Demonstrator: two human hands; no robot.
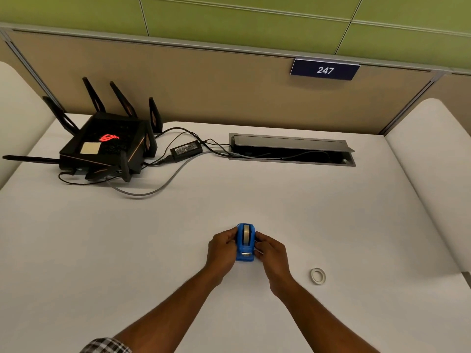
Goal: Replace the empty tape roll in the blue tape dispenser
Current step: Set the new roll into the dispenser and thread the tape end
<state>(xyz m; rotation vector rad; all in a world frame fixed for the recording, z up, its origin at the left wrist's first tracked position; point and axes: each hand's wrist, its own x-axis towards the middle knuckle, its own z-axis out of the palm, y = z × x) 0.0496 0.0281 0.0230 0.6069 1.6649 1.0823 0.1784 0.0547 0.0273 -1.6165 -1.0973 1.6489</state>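
Both my left hand [221,247] and right hand [270,249] clamp the blue dispenser [245,242], roll seated; thin ring [318,276] at four o'clock looks spent, so nearly done

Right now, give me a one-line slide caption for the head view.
Both hands, left and right, grip the blue tape dispenser; thin tape ring lies apart.

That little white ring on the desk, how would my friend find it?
Start at the big white desk. Find the small blue plastic tape dispenser held between two hands, then look right and nearer. The thin white ring lies flat, alone and untouched.
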